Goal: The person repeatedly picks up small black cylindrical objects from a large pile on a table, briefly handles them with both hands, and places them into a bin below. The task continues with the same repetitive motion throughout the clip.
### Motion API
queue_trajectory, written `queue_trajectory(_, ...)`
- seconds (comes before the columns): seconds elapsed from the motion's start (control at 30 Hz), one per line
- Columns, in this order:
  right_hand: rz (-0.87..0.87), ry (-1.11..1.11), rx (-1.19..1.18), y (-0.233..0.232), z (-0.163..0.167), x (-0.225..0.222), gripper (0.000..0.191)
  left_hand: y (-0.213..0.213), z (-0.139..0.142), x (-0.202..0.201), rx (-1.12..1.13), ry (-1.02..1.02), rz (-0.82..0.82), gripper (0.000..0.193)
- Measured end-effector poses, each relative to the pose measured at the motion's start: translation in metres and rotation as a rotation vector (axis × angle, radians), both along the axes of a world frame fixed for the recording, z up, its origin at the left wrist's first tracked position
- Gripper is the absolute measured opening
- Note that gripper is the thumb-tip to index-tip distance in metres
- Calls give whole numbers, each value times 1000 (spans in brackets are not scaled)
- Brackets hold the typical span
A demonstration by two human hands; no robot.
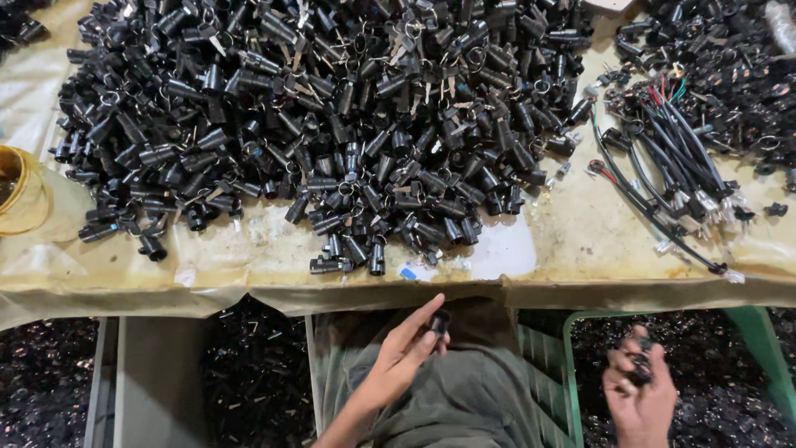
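My left hand (pixel 404 353) is below the table's front edge, over my lap, and pinches a small black cylinder part (pixel 439 322) between thumb and fingers. My right hand (pixel 640 396) hovers over a green crate (pixel 572 365) at the lower right, fingers curled around a small black part (pixel 639 365). A large heap of black cylinder locks with metal keys and rings (pixel 332 124) covers the table (pixel 249 261) above both hands.
A bundle of black cables with coloured wires and white plugs (pixel 672 166) lies on the table's right, beside another heap of black parts (pixel 730 66). A tan roll of tape (pixel 21 191) sits at the left edge. Bins of black parts (pixel 249 382) stand under the table.
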State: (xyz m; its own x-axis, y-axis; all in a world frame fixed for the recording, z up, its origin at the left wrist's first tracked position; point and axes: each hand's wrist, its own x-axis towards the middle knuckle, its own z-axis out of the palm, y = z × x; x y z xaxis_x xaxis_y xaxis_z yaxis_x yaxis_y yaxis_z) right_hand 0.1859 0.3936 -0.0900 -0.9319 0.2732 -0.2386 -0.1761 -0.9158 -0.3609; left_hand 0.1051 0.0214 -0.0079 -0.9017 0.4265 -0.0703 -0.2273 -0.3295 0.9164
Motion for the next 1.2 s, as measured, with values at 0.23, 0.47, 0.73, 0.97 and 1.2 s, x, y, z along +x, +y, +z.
queue_trajectory(0.23, 722, -506, 313, -93, -19, -4, 35, 8, -3, 8, -130, 334, 103, 39)
queue_trajectory(0.47, 851, -472, 28, -147, -12, -15, 32, -16, -17, 16, -3, 89, 236, 46)
queue_trajectory(0.73, 896, -360, 119, -162, 2, -22, 34, -34, -23, 9, -311, 592, 103, 45)
queue_trajectory(0.97, 807, -405, 616, -155, 25, -35, 36, -11, -17, 15, -370, 23, 108, 49)
queue_trajectory(1.2, 545, -109, 1327, -148, 44, -48, 15, 3, -16, 26, -470, 552, 84, 68)
